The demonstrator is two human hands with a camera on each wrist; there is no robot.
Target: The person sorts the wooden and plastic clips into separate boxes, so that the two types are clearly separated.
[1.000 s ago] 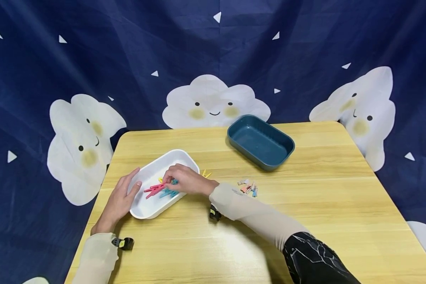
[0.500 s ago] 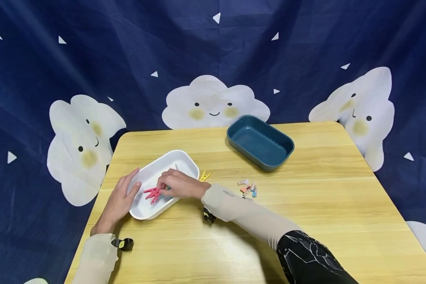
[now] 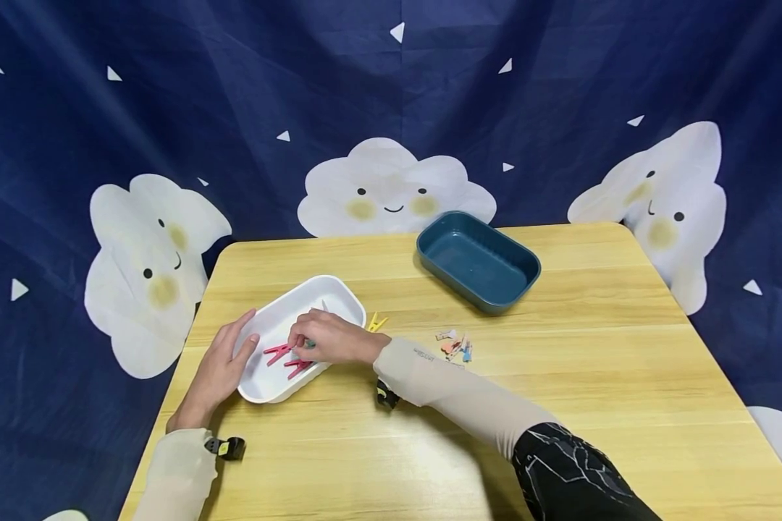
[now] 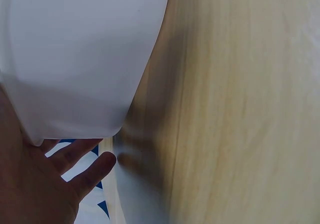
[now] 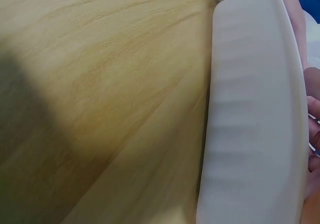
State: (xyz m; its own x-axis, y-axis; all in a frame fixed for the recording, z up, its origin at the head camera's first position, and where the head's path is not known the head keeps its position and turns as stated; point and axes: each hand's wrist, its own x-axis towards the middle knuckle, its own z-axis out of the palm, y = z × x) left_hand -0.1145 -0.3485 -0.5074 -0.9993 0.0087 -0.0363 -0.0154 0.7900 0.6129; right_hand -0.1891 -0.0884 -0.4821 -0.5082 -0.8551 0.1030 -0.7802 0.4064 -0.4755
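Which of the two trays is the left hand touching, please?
The white tray: the left hand touches its end; the teal tray stands apart, farther back.

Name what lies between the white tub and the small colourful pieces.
A yellow clip lies close to the white tub, then bare table up to the small colourful pieces; the head view shows this, though the right sleeve covers part.

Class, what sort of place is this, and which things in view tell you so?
Probably an indoor spot for tabletop activity: a white tub and a teal tub on a wood-grain table, with a blue cloud-patterned curtain hanging behind.
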